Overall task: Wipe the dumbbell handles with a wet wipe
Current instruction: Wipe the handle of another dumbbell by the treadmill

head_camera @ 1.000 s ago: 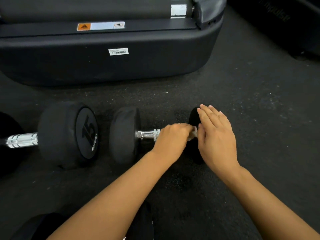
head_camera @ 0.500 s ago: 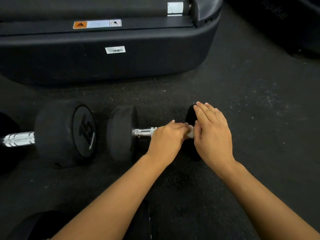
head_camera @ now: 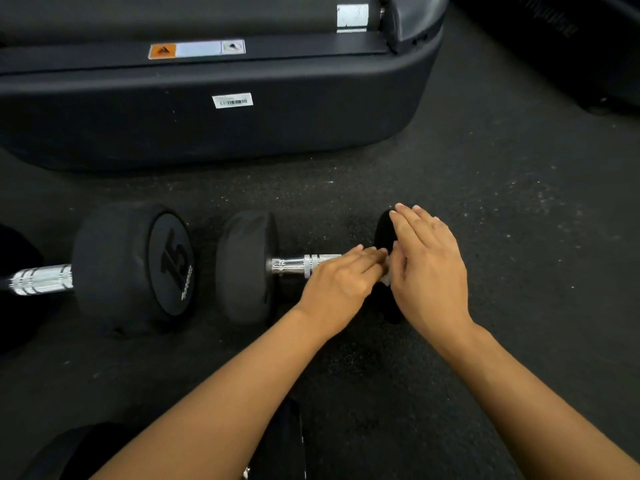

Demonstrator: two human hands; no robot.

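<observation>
Floor: dark speckled rubber gym matting, spread under everything in view.
Machine base: big black moulded plastic housing across the top, lying on the floor beyond the weights; white barcode sticker on its front face, orange-and-white warning label on the ledge above.
Larger dumbbell: black round-headed rubber weight at left, lying on its side, end face marked "15", knurled chrome bar running off toward the left edge.
Smaller dumbbell: black rubber-headed weight with a chrome handle, lying on its side at centre, just beside the larger one; left head fully in view, right head mostly hidden behind the right hand.
Right hand: flat and open, fingers straight and together, pressed against the inner face of the right head; grasping nothing.
Left hand: laid over the right end of the handle, fingers stretched toward the right hand, bearing down on the wipe; closed grasp or mere press cannot be told.
Wet wipe: small crumpled white scrap, only a sliver showing between the two hands, at the right end of the handle next to the right head.
</observation>
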